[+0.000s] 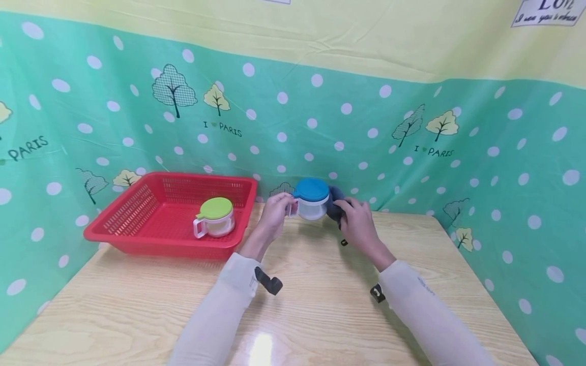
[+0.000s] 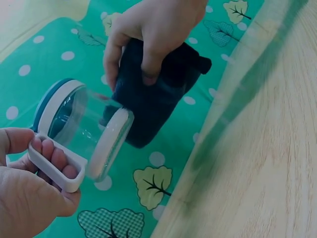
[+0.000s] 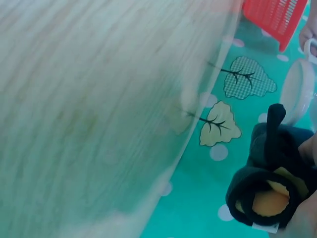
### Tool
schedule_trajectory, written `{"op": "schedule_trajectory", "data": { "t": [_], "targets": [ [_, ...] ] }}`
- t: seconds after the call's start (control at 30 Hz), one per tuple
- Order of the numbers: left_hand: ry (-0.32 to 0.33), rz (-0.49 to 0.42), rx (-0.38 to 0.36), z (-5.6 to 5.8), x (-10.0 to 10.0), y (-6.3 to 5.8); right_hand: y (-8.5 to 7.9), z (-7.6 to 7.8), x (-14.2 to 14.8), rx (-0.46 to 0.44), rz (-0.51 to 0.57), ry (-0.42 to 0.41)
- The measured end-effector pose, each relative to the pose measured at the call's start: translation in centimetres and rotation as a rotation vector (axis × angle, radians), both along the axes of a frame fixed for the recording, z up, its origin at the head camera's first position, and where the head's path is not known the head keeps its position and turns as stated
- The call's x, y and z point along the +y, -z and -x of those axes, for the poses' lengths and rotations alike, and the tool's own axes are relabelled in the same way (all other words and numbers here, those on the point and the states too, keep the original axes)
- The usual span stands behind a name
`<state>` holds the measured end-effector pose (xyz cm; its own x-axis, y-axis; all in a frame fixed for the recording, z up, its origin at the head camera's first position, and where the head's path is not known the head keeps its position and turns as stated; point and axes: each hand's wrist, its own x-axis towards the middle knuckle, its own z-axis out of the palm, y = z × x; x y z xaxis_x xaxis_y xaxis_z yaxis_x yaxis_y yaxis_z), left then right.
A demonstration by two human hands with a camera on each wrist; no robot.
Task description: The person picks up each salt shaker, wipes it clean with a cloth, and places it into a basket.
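Observation:
My left hand (image 1: 273,213) grips the white handle (image 2: 69,171) of a clear seasoning jar (image 1: 313,209), its fingers passing through the loop. The jar has a blue lid (image 1: 311,188) and a white base band, and is raised over the back of the table. On its right, my right hand (image 1: 360,223) holds a dark blue cloth piece (image 2: 158,94) between thumb and fingers, right against the jar in the head view. In the right wrist view, this cloth piece (image 3: 277,144) shows a strap-like loop and a round opening with an orange-tan patch inside.
A red plastic basket (image 1: 171,247) stands on the left of the wooden table (image 1: 316,305). Inside it sits a similar jar with a green lid (image 1: 216,208). A green dotted curtain (image 1: 348,137) hangs along the table's back and sides.

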<state>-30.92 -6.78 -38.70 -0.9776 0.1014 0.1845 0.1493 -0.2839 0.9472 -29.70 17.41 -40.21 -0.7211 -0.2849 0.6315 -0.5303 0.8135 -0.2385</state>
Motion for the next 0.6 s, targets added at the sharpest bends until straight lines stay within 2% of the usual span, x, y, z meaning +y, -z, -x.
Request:
{"op": "schedule_trajectory", "data": {
  "t": [0.2,0.37,0.6],
  "targets": [
    [0.074,-0.024,0.024,0.1,-0.1,0.3,-0.1,0.7,1.2,-0.025,0.096,-0.105],
    [0.159,-0.036,0.024,0.0,0.0,0.3,-0.3,1.2,2.1,-0.024,0.151,-0.146],
    [0.181,-0.029,0.024,-0.1,0.1,0.4,-0.6,1.5,2.8,-0.001,0.191,-0.184]
  ]
}}
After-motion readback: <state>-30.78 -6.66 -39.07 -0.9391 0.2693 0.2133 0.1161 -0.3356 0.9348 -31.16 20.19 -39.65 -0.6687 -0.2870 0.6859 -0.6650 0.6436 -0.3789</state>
